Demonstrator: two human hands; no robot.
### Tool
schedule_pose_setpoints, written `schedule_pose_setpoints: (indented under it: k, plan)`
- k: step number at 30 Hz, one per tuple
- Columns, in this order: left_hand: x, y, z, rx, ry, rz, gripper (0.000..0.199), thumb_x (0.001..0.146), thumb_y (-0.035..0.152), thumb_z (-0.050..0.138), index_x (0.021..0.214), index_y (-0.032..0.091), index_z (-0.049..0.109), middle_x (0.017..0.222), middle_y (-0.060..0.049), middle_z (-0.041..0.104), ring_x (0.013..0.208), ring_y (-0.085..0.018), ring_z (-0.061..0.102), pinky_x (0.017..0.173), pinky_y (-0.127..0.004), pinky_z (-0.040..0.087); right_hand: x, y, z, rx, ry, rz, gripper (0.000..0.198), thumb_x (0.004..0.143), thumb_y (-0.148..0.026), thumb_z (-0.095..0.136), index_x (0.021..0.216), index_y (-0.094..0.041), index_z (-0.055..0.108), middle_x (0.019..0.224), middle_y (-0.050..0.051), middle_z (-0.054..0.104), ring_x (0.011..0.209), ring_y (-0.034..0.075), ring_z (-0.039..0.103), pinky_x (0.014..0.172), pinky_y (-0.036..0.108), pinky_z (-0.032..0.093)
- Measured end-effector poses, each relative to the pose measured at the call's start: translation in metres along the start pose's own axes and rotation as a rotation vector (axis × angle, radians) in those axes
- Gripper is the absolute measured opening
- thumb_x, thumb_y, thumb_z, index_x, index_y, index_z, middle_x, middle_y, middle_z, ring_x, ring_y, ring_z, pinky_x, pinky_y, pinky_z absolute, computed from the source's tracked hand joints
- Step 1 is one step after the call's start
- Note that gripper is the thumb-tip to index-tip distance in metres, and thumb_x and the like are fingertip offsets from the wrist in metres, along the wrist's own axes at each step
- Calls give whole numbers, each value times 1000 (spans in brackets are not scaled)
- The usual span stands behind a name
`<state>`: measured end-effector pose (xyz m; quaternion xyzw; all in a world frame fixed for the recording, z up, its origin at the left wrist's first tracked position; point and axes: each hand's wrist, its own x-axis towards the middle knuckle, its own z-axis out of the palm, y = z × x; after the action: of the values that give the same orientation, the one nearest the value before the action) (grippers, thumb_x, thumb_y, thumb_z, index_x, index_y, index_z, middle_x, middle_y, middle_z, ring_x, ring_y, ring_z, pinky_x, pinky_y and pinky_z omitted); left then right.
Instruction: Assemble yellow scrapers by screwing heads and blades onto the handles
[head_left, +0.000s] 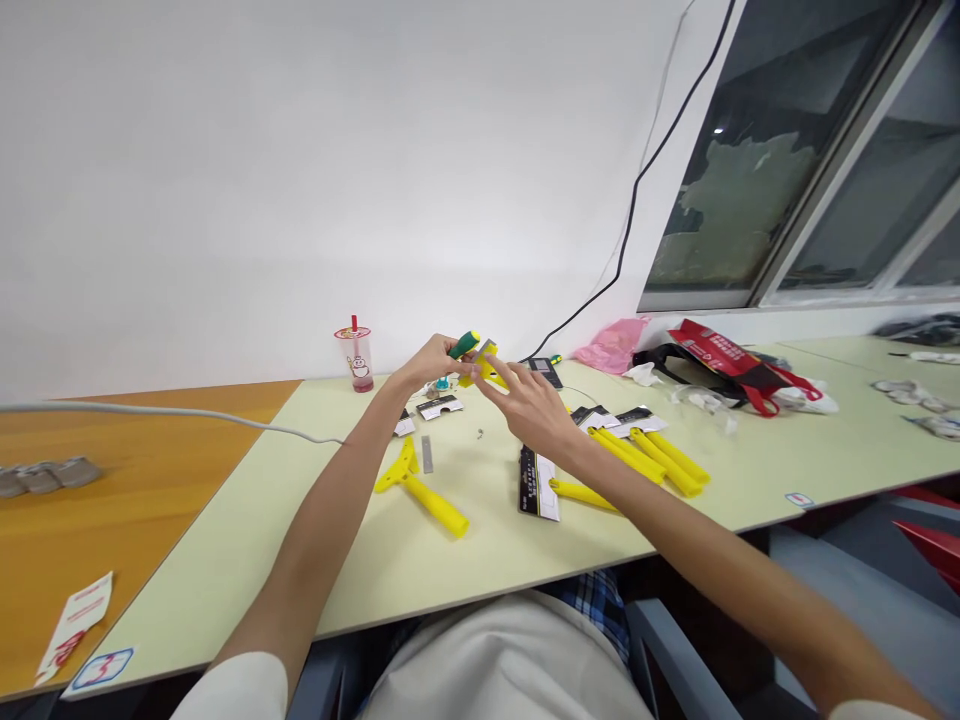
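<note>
My left hand (pixel 433 362) is closed around a screwdriver with a green and yellow handle (pixel 465 344), held above the table. Just beside it, the fingers of my right hand (pixel 531 402) pinch a yellow scraper head (pixel 491 374) that carries a grey metal blade (pixel 486 351). Both hands meet at this piece, so their exact grips are partly hidden. Below them on the table lies a yellow scraper handle with a forked head (pixel 427 494), with a loose metal blade (pixel 427 454) near its fork.
Several yellow scrapers (pixel 637 457) and black-and-white packaging cards (pixel 538 484) lie at right. A plastic cup with a red straw (pixel 358 354) stands by the wall. A red and black bag (pixel 739 362) and pink plastic bag (pixel 611 345) sit farther right. A grey cable (pixel 187 411) crosses from the left.
</note>
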<state>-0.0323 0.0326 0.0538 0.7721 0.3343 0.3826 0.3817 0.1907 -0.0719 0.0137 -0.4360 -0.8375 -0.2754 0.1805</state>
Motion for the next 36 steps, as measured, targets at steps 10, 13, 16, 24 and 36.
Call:
schedule_pose_setpoints:
  k: [10,13,16,24,36]
  plan:
    - [-4,5,-7,0,-71,118,35,64,39,97,80,13,80,76,-1,67,73,-15,59,69,-28,44,7,47,29,1854,-418,638,68,112,-71,37,119,-12,71,128,24,75,90,23,75,74,34,68]
    - [-5,9,-5,-9,-147,143,32,64,35,99,75,12,79,75,-1,67,72,-13,58,67,-26,44,-4,13,25,2090,-411,606,72,117,-65,22,123,-12,71,131,23,73,64,11,61,42,16,51]
    - [-8,17,-3,-24,-205,184,31,62,31,100,75,12,79,76,-2,71,72,-13,60,69,-26,48,-15,-19,8,2383,-248,545,58,122,-48,19,132,-18,67,138,15,69,61,3,57,38,3,39]
    - [-21,37,-25,31,-474,167,21,69,28,97,80,14,87,86,-10,82,78,-19,72,70,-27,57,-16,-59,-19,3192,-209,724,36,122,-22,30,155,-19,44,118,6,74,88,6,79,50,4,58]
    - [4,-60,-22,111,-407,-106,32,58,21,90,89,11,87,70,-2,74,68,-15,65,67,-24,51,7,-39,60,3014,-320,990,41,119,-12,31,154,-19,50,114,8,74,85,10,80,54,9,62]
